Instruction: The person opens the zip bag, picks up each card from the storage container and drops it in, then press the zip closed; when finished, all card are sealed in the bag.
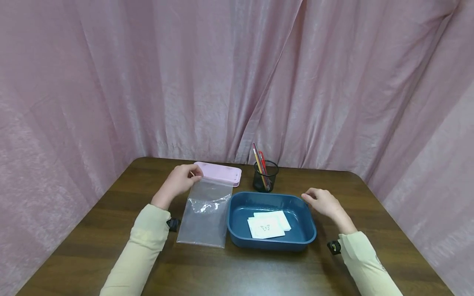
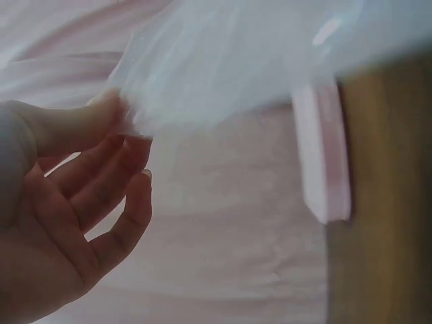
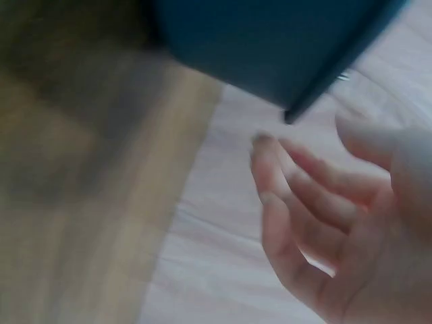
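Two hands — left hand (image 1: pixel 180 181) fingers pinch plastic bag (image 1: pixel 205 211) top corner.

From my right wrist camera the picture is blurred. My right hand (image 3: pixel 337 223) fills the lower right, fingers (image 3: pixel 297 202) loosely bent and apart, palm showing, gripping nothing. Just above them I've got the dark blue tray (image 3: pixel 270 40), its corner edge pointing down near the fingertips but not touching. Wooden table (image 3: pixel 88 202) runs down the left, pale pink curtain (image 3: pixel 223 270) behind the hand.
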Tool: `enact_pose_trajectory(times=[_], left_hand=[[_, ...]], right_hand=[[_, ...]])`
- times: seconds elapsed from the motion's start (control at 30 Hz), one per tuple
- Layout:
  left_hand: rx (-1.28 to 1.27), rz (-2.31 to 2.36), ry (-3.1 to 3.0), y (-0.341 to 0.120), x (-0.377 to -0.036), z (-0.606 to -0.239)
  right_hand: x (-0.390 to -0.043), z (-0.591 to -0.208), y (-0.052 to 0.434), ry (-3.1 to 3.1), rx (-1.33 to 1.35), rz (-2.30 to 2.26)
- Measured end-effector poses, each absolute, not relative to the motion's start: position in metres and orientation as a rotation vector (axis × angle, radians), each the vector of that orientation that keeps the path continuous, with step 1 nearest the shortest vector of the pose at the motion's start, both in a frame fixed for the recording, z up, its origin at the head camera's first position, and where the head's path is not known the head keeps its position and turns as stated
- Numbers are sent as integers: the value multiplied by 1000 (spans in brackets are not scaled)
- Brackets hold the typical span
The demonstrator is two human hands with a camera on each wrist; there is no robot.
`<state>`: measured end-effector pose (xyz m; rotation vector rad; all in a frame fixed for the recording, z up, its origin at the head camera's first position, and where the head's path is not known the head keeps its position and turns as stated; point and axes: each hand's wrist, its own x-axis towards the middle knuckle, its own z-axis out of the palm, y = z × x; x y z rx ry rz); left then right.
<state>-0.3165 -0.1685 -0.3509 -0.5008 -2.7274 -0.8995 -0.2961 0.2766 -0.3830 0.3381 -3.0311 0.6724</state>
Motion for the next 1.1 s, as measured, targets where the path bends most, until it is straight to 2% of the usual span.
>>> enact_pose_trajectory(times=[0.13, 0.47, 1.1], left_hand=[[-530, -943, -2662, -163, -313, -337], [-679, -976, -2576, -138, -293, -311], [-994, -719, -2536, -91, -287, -309]], right_hand=[[-295, -367, 268, -2899, 288, 631], [-281, -339, 226, -2775, 462, 703], [-266, -326, 159, -2727, 960, 952]])
